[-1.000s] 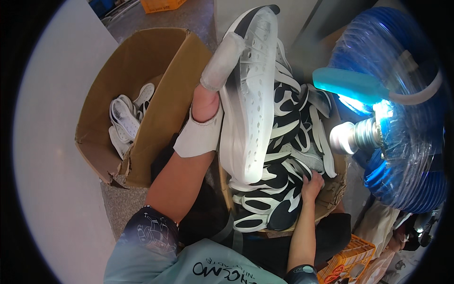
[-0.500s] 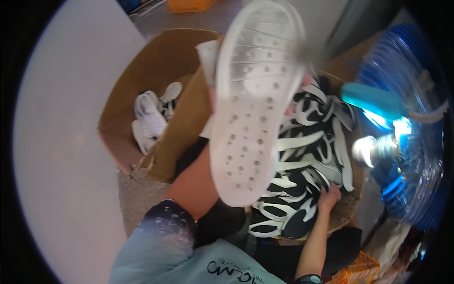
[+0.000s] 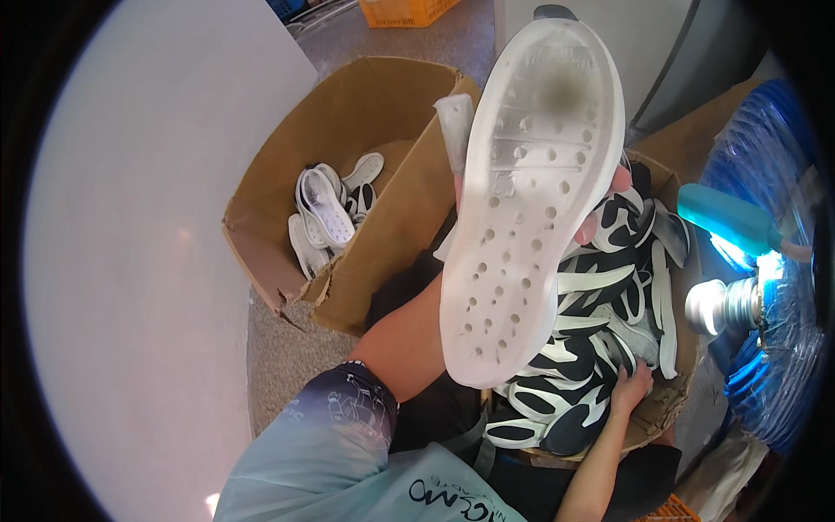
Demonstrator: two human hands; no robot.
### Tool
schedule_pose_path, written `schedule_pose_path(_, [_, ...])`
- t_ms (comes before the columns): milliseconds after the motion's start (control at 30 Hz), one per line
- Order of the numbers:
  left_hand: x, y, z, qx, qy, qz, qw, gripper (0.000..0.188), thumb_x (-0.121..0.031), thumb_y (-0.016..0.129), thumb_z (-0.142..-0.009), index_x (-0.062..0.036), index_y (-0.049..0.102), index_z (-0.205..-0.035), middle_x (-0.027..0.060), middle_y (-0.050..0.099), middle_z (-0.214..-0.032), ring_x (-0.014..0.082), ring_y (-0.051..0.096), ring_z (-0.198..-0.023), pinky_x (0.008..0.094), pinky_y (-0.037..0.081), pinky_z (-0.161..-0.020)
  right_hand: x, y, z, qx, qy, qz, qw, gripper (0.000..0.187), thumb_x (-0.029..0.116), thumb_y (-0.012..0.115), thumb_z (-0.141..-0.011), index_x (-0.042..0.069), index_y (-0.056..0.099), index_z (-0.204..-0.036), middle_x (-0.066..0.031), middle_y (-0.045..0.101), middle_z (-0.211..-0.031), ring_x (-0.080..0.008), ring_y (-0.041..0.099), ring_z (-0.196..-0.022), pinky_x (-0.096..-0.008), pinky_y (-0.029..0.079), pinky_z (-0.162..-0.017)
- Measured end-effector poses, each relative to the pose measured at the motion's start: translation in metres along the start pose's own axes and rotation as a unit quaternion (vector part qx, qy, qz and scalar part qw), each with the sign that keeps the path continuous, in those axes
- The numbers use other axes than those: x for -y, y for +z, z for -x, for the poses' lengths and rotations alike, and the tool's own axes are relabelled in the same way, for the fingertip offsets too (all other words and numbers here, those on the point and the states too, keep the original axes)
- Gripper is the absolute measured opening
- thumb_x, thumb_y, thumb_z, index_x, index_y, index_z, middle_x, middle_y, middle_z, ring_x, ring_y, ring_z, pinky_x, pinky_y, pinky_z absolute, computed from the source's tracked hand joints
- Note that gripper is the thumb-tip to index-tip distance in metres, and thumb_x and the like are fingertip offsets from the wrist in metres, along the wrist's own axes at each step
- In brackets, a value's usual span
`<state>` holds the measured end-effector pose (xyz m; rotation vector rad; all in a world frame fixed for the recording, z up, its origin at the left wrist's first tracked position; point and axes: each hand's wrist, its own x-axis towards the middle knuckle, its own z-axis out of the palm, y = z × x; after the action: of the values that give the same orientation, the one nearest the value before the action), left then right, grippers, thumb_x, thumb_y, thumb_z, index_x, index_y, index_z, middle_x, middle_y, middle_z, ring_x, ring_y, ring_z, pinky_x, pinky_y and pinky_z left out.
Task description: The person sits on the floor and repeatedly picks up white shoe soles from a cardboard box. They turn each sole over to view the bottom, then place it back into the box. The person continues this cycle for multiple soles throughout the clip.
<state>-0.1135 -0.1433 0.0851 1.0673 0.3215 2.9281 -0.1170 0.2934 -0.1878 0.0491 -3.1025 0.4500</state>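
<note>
A white shoe sole (image 3: 526, 261), dotted with holes and with a glossy upper end, is held up before me in my left hand (image 3: 618, 181). Most of that hand is behind the sole; its fingertips curl round the right edge. A white strip (image 3: 454, 130) sticks out at the sole's left edge; what it is I cannot tell. Below right, a cardboard box (image 3: 690, 370) is heaped with black-and-white shoe soles (image 3: 600, 278). My right hand (image 3: 632, 387) reaches into the near right side of this heap, its fingers curled at a sole's edge and partly hidden.
Another cardboard box (image 3: 287, 165) at left holds a few white soles (image 3: 329, 209). A white surface (image 3: 148, 261) fills the far left. At right a lit lamp with a teal body (image 3: 726, 216) stands before blue plastic-wrapped coils (image 3: 765, 148). An orange crate (image 3: 409, 12) sits at the back.
The view has shifted, so everything appears farther right. The raised sole tilts a little differently, still in my left hand. My right hand stays at the heap.
</note>
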Motion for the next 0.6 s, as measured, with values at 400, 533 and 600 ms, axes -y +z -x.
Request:
schedule_pose_path(400, [0.0,-0.001,0.003,-0.013,0.012,-0.043,0.999,0.068,-0.029,0.061,-0.097,-0.0013,0.031,-0.151,0.0395,0.04,-0.138,0.0385,0.06,-0.097,0.0356,0.061,-0.074,-0.004,0.003,0.002,-0.023,-0.015,-0.015,1.0,0.045,0.012,0.075,-0.081,0.005,0.059,-0.123,-0.0186,0.058,-0.121,-0.0409,0.048,-0.116,-0.0486,0.041,-0.1])
schedule_pose_path(533, [0.0,0.005,0.004,-0.015,0.018,-0.079,0.997,0.066,-0.027,0.061,-0.098,-0.0015,0.03,-0.151,0.0406,0.04,-0.137,0.0379,0.061,-0.094,0.0348,0.061,-0.073,-0.004,0.004,0.002,-0.025,-0.017,-0.001,1.0,0.045,0.011,0.075,-0.081,0.005,0.06,-0.122,-0.0186,0.058,-0.119,-0.0409,0.049,-0.115,-0.0484,0.041,-0.1])
schedule_pose_path(600, [0.002,0.011,0.004,-0.032,0.02,-0.086,0.996,0.065,-0.026,0.061,-0.098,-0.0016,0.031,-0.151,0.0415,0.042,-0.135,0.0372,0.062,-0.092,0.0342,0.06,-0.071,-0.003,0.004,0.002,-0.03,-0.022,-0.006,0.999,0.045,0.011,0.075,-0.081,0.005,0.06,-0.123,-0.0186,0.058,-0.119,-0.041,0.049,-0.115,-0.0482,0.041,-0.1])
